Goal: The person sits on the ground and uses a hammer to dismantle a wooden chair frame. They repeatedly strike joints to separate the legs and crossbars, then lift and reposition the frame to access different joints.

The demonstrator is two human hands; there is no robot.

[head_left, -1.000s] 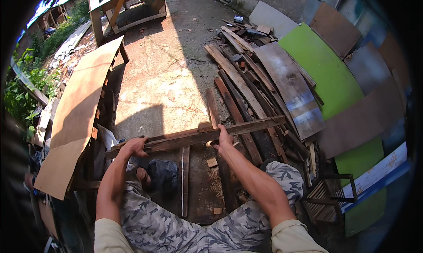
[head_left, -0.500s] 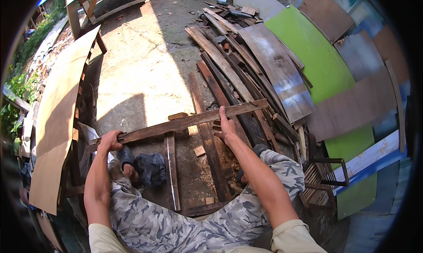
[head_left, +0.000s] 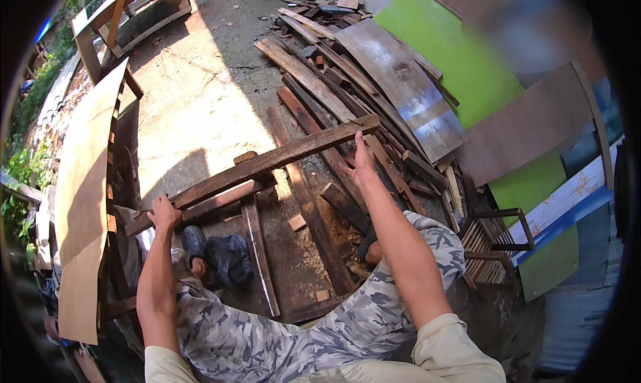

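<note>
A long, rough brown wooden beam (head_left: 274, 159) slants across in front of me, its right end higher in the picture. My left hand (head_left: 165, 216) is closed over the beam near its left end. Close to the right end, my right hand (head_left: 361, 164) has its fingers spread, with the thumb tip at the beam's near edge; it does not wrap round the wood. Under the beam lie another wooden piece (head_left: 224, 201), a narrow strip with a pale edge (head_left: 262, 259), a long dark board (head_left: 314, 219) and a small wood block (head_left: 297, 221).
A heap of old lumber (head_left: 320, 83) lies to the right, beside leaning green panels (head_left: 447, 43) and a slatted wooden rack (head_left: 491, 249). A long plywood sheet (head_left: 83, 216) stands at the left. A wooden frame (head_left: 127, 13) is at the far left. A dark bag (head_left: 228, 257) lies by my foot.
The beam has tilted, its right end moving up and left in the picture. My right hand's grip has loosened, its fingers now spread below the beam. A short dark board shows near my right foot.
</note>
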